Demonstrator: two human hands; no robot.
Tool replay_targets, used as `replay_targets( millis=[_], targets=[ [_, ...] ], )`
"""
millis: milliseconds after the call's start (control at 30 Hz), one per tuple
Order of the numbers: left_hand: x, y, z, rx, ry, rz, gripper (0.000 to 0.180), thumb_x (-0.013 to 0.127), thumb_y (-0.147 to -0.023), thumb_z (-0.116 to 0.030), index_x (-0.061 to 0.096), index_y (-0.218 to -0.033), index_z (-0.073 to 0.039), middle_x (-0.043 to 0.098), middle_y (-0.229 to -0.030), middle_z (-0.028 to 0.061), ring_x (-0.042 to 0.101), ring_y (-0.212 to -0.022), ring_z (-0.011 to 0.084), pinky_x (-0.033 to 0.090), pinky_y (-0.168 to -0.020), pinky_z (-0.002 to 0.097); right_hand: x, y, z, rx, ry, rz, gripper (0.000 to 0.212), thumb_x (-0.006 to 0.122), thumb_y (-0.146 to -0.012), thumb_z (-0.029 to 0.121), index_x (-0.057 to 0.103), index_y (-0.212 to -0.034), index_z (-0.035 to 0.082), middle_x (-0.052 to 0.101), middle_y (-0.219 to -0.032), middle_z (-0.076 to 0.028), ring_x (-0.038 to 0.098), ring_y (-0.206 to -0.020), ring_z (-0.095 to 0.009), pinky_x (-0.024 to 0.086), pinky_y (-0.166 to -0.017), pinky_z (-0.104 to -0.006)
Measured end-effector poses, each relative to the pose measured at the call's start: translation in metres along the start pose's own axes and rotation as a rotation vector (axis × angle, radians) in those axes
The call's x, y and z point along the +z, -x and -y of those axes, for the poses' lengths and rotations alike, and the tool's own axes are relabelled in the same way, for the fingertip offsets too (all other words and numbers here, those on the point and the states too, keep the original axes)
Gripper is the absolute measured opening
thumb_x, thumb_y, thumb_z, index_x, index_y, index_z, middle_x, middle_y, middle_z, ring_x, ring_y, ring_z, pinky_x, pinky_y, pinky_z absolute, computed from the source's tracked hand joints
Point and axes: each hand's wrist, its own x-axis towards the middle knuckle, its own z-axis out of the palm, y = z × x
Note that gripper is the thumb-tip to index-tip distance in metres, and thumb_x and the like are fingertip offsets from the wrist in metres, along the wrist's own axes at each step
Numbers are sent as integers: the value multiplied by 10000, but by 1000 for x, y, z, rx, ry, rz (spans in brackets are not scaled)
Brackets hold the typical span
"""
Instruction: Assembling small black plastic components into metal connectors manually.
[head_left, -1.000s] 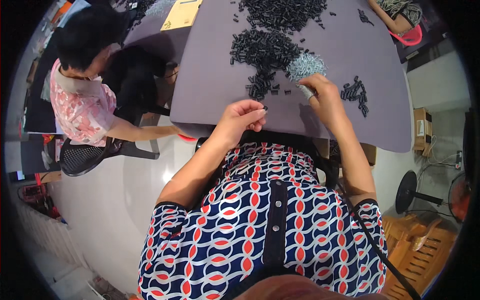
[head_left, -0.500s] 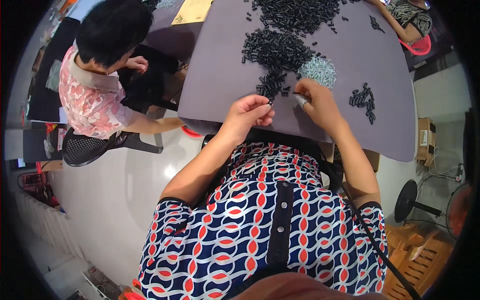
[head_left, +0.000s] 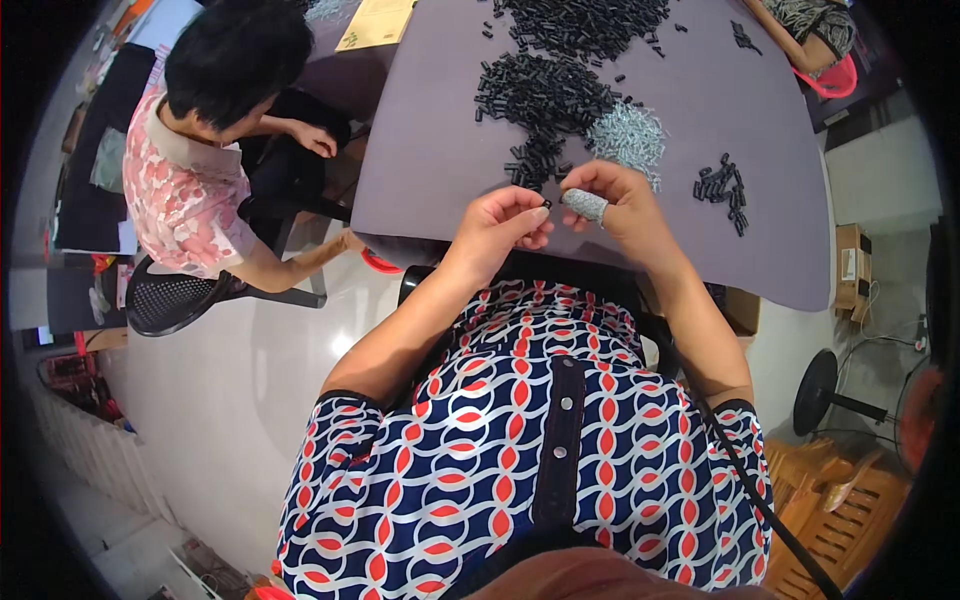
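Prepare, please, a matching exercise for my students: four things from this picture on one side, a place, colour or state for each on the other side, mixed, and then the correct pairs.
Things
1. left hand
2. right hand
3. heap of pale pieces
4. flat packet

Descriptions
A. wears a grey cover on its thumb
B. yellow
C. pinches a small black piece
D. on the table, just beyond the right hand

Pairs: 1-C, 2-A, 3-D, 4-B
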Motion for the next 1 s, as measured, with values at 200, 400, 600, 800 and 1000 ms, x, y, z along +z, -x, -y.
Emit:
replay_targets(
  millis=[200, 400, 600, 800, 1000],
  targets=[
    [5, 3, 4, 55, -28, 64, 141, 641, -964, -109, 645, -1074, -20, 704, -906, 73, 665, -750, 128, 535, -694, 230, -3, 4, -8, -56, -4, 72, 110, 655, -918, 17, 659, -1026, 0, 677, -884, -22, 636, -784, -86, 516, -719, -232],
    [9, 7, 0, 4, -50, 104, 143, 638, -966, -104, 652, -1070, -7, 700, -889, 69, 660, -741, 124, 540, -693, 232, -6, 8, -7, -91, 25, 126, 128, 648, -900, -25, 659, -1025, 2, 680, -893, -23, 643, -755, -93, 532, -721, -238],
    [9, 6, -11, -9, -132, 196, 141, 651, -956, -103, 665, -1056, -5, 695, -873, 61, 648, -726, 108, 539, -672, 232, -13, 7, 18, -164, 243, 252, 145, 610, -845, -105, 660, -962, -35, 640, -924, -31, 637, -838, -115, 537, -771, -255],
    [8, 2, -26, -130, -44, 299, 134, 680, -935, -126, 684, -979, 1, 665, -785, 13, 600, -673, 73, 485, -614, 213, -18, 9, 42, -291, 483, 352, 174, 594, -824, -142, 651, -963, -54, 622, -944, -45, 623, -911, -135, 512, -776, -261],
    [30, 13, -22, 266, -549, 98, 123, 679, -925, -109, 676, -958, 9, 628, -765, -11, 552, -668, 54, 457, -599, 215, -17, 16, 44, -117, 439, 252, 185, 607, -814, -127, 648, -976, -49, 627, -935, -58, 619, -906, -132, 502, -794, -257]
  ],
)
